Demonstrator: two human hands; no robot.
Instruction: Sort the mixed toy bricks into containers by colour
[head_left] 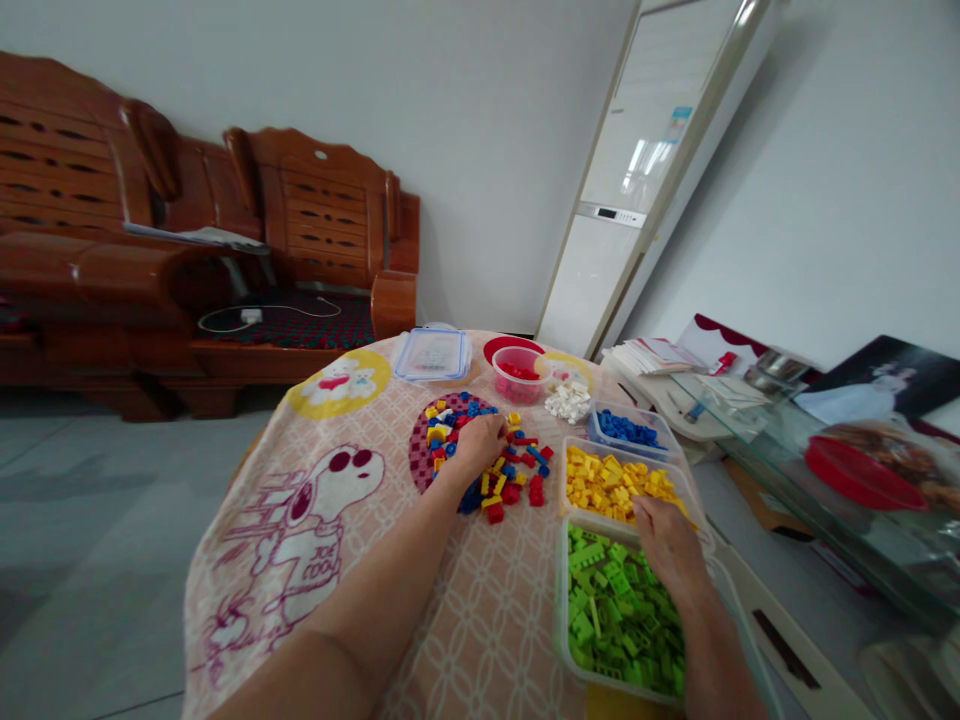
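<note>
My left hand reaches over a loose pile of mixed toy building bricks in red, yellow, blue and white. Its fingers are curled together at the pile, and what they pinch is hidden. My right hand is at the right side of a clear box of yellow bricks. The fingers there are closed, with the tips at the yellow bricks; I cannot make out what is in them. Below that wrist stands a larger box of green bricks, partly covered by the forearm.
A box of blue bricks, a heap of white bricks and a round tub of red bricks stand farther back. A blue-rimmed lid lies at the far edge. Right of the table is a cluttered glass shelf.
</note>
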